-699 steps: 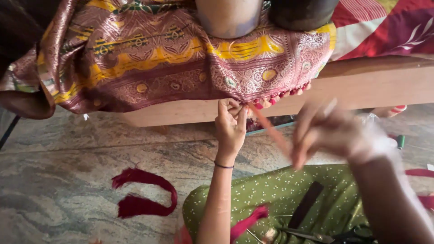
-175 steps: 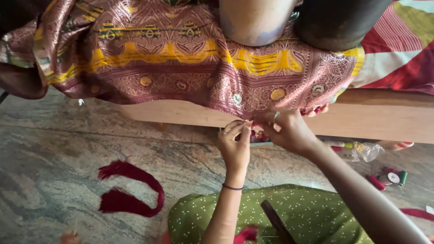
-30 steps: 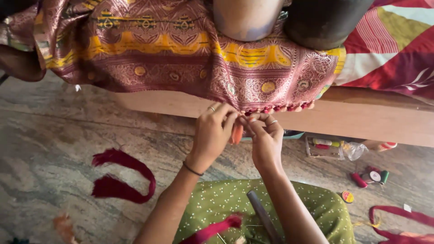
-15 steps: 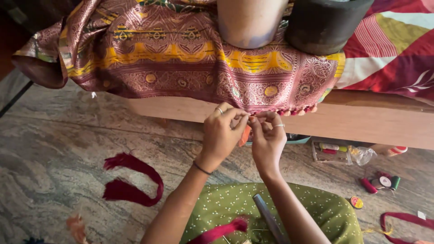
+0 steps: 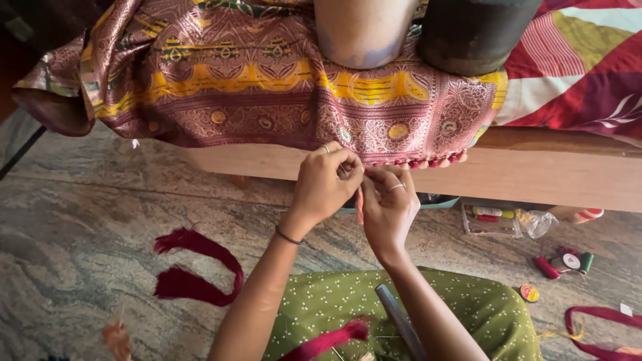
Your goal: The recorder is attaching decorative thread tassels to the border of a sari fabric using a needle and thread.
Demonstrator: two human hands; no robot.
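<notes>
Left hand (image 5: 326,186) and right hand (image 5: 388,204) met at the lower edge of the woven maroon-and-gold silk cloth (image 5: 267,87), fingertips pinched shut on its hem, just beside a row of small red tassel knots (image 5: 428,162). A short reddish thread tuft (image 5: 360,204) hung between the hands. The cloth draped, glossy and patterned, over a plain wooden bench (image 5: 535,177). A loose crimson thread bundle (image 5: 194,267) lay on the mottled stone floor (image 5: 80,220).

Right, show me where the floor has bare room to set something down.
The stone floor is bare between the draped maroon-and-gold silk cloth and the maroon thread bundle. It is crowded right of the hands: a clear plastic box, thread spools and a red cord.
</notes>
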